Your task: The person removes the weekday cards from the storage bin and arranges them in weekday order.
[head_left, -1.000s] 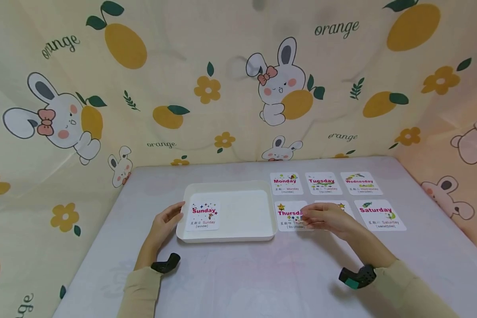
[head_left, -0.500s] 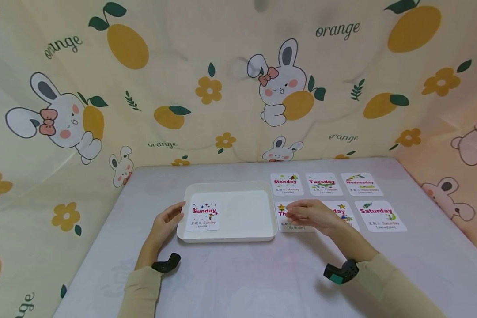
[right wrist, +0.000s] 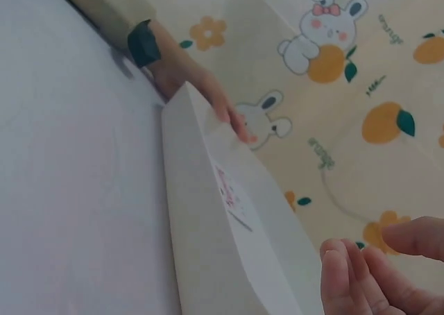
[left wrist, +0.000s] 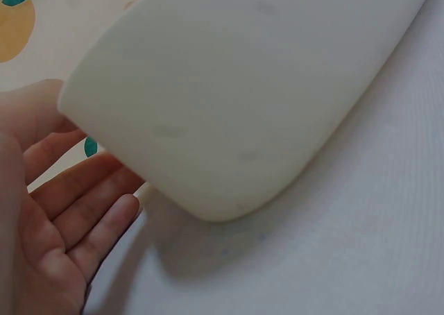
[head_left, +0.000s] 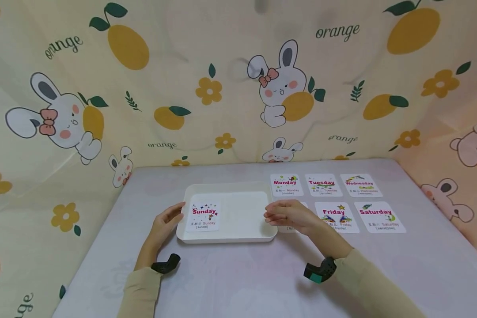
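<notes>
A white rectangular tray [head_left: 238,189] stands on the table, with a Sunday card [head_left: 204,216] lying in its left part. My left hand [head_left: 164,227] is at the tray's left end, fingertips against the rim and fingers fairly straight. In the left wrist view, that left hand [left wrist: 69,211] has its fingers extended beside the tray's wall [left wrist: 208,141]. My right hand [head_left: 292,215] is over the tray's right end and partly covers the Thursday card. In the right wrist view, the right hand [right wrist: 378,277] has thumb and fingers apart, holding nothing visible; whether it touches the tray is unclear.
Right of the tray lie cards in two rows: Monday [head_left: 286,185], Tuesday [head_left: 323,185] and Wednesday [head_left: 361,185] behind, Friday [head_left: 335,212] and Saturday [head_left: 379,217] in front beside the covered one. A patterned cloth [head_left: 222,44] rises behind the table [head_left: 238,274].
My right hand has moved left, from over the Thursday and Friday cards to the tray's right end. The Friday card has come fully into view. My left hand stays at the tray.
</notes>
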Demonstrator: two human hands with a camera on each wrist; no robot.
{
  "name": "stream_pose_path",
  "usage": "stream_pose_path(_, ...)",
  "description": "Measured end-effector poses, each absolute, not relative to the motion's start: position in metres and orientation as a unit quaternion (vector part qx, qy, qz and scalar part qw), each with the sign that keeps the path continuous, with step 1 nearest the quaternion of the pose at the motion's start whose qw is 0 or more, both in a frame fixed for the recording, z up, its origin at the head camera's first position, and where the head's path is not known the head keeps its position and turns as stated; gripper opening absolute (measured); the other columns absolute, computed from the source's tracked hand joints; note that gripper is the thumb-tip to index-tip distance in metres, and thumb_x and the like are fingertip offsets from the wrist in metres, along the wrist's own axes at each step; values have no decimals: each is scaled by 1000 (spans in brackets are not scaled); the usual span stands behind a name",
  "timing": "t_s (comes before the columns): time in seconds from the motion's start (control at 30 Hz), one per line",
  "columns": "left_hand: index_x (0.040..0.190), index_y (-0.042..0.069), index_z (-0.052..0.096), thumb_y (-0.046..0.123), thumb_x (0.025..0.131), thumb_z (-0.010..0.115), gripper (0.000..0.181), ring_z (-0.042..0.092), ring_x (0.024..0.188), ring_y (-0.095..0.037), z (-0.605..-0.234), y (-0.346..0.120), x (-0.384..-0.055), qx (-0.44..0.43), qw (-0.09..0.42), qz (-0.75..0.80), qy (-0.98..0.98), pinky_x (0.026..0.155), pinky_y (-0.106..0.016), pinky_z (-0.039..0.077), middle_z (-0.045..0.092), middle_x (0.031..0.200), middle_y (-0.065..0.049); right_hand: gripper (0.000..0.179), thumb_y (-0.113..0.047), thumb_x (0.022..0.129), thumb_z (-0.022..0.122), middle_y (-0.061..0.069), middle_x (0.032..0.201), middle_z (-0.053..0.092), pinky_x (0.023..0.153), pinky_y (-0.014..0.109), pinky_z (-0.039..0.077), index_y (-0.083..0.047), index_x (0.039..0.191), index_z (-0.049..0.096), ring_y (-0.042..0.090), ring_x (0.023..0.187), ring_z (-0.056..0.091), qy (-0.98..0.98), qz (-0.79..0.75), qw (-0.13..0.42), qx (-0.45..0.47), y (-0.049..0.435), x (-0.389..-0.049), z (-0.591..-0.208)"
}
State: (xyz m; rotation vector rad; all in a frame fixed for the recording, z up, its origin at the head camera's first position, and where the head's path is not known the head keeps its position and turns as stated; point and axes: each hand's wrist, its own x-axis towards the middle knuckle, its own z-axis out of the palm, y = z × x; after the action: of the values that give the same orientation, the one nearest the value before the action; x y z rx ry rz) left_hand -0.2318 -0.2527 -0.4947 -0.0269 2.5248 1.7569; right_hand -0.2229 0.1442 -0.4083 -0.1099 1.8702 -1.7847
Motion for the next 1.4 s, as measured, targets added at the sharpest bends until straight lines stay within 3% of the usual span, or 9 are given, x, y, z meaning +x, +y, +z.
stream_pose_path(0.17, 140, 16, 49, 25, 97, 57, 45, 45, 138, -22, -493, -253, -231, -11, 34, 570, 821, 102, -13, 37, 49, 149, -5, 38, -13, 96, 56, -2, 90, 73, 79, 21, 58, 12, 123, 52, 7, 83, 69, 687, -670, 279, -48, 129, -227, -409)
stream_pose_path(0.37, 140, 16, 49, 25, 97, 56, 45, 46, 138, -23, -493, -252, -231, -7, 32, 564, 825, 112, -29, 38, 49, 149, -5, 36, -12, 97, 55, -4, 89, 72, 78, 20, 58, 12, 123, 51, 6, 82, 70, 672, -682, 285, -46, 113, -231, -412)
stream_pose_path(0.53, 140, 16, 50, 23, 97, 56, 43, 45, 139, -23, -493, -253, -231, -8, 30, 567, 823, 99, -7, 38, 49, 149, -5, 43, -13, 96, 56, -2, 88, 73, 77, 21, 58, 14, 128, 48, 6, 80, 70, 669, -686, 285, -22, 100, -235, -417)
stream_pose_path(0.6, 140, 16, 49, 23, 98, 56, 44, 45, 139, -24, -492, -253, -231, -6, 29, 565, 824, 96, -5, 38, 48, 149, -6, 44, -12, 96, 56, -2, 88, 73, 76, 20, 58, 15, 130, 46, 6, 80, 70, 666, -687, 289, -12, 95, -237, -419)
stream_pose_path(0.77, 140, 15, 49, 23, 98, 55, 44, 44, 139, -23, -492, -252, -231, -7, 29, 562, 827, 114, -31, 37, 48, 149, -5, 43, -10, 96, 55, -2, 86, 73, 74, 20, 58, 14, 131, 46, 6, 78, 70, 659, -692, 296, 3, 84, -240, -425)
stream_pose_path(0.87, 140, 16, 49, 23, 97, 56, 44, 45, 139, -22, -493, -252, -231, -6, 29, 561, 827, 116, -42, 34, 48, 149, -4, 43, -10, 96, 55, -2, 85, 73, 74, 20, 58, 14, 130, 46, 6, 77, 70, 655, -694, 298, 7, 78, -241, -428)
stream_pose_path(1.0, 141, 15, 49, 24, 98, 56, 45, 45, 139, -23, -494, -252, -232, -2, 27, 558, 830, 116, -43, 35, 48, 149, -5, 41, -9, 95, 56, 0, 87, 74, 74, 20, 58, 12, 129, 49, 7, 78, 70, 656, -694, 295, 21, 70, -242, -433)
stream_pose_path(1.23, 140, 15, 49, 24, 97, 56, 44, 44, 139, -25, -495, -252, -232, -4, 27, 563, 826, 116, -46, 34, 48, 149, -7, 37, -8, 94, 58, 19, 113, 72, 76, 23, 59, 10, 127, 54, 9, 80, 71, 667, -687, 283, 54, 53, -244, -439)
stream_pose_path(1.4, 140, 15, 49, 24, 97, 56, 45, 44, 140, -26, -495, -252, -232, -2, 27, 565, 825, 117, -46, 33, 47, 150, -7, 35, -7, 93, 59, 22, 118, 69, 75, 23, 59, 9, 124, 56, 10, 79, 71, 664, -689, 280, 74, 42, -245, -440)
